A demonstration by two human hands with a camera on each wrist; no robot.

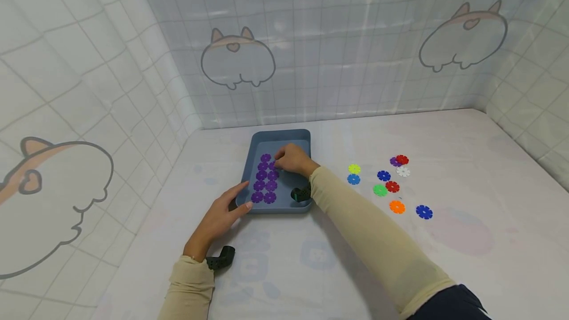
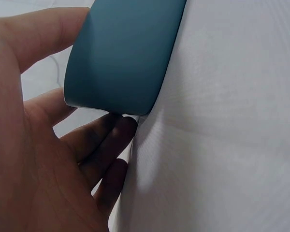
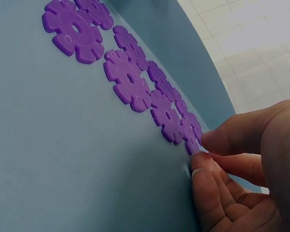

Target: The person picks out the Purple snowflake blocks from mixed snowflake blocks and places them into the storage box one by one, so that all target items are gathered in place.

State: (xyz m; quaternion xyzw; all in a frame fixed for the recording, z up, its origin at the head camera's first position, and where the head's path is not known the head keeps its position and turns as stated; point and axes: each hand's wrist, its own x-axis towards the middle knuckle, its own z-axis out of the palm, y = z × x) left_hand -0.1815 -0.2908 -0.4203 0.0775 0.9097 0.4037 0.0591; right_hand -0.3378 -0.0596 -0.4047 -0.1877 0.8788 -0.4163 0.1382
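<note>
Purple notched plastic discs (image 1: 259,185), flat and flower-shaped, lie in two columns on the left side of a blue-grey tray (image 1: 286,135). My right hand (image 1: 293,158) is over the tray at the far end of the right column. In the right wrist view its thumb and fingertips pinch a purple disc (image 3: 191,146) at the end of the row, partly hidden by the fingers. My left hand (image 1: 222,215) holds the tray's near left corner, thumb on the front side and index finger along the left rim. In the left wrist view other fingers (image 2: 113,140) reach below the tray's edge.
Loose notched discs lie on the cloth right of the tray: yellow (image 1: 354,168), light blue (image 1: 353,179), green (image 1: 380,190), orange (image 1: 397,207), plus dark blue, red, white and one purple (image 1: 393,161) partly under a red one. Tile-patterned walls (image 1: 320,78) stand behind and at both sides.
</note>
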